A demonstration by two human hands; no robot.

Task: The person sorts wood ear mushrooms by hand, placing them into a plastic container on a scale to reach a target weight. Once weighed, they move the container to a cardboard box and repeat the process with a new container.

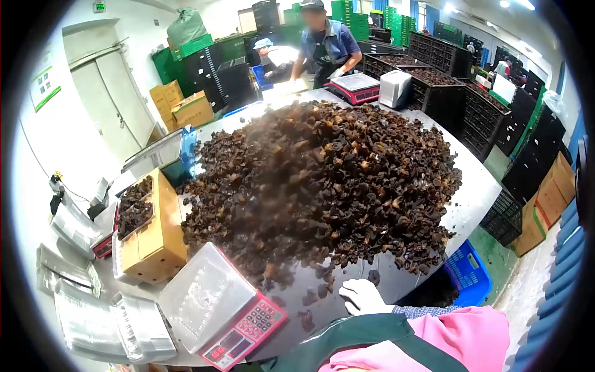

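My right hand (365,296), in a white glove, rests at the near edge of the metal table (474,192). Its fingers lie stretched out to the left with nothing seen in them. Just beyond it spreads a large heap of dark brown, curled pieces like wood ear mushrooms (378,186), with a few loose ones beside the fingers. To the left stands a red digital scale (226,310) with a clear plastic tray (201,291) on top. My left hand is out of view.
Stacked clear trays (105,319) and a cardboard box (152,239) bearing a filled tray stand left. A blue crate (468,273) sits below the table at right. Across the table, a person (328,46) leans near another red scale (354,90). Black crates (440,56) stand behind.
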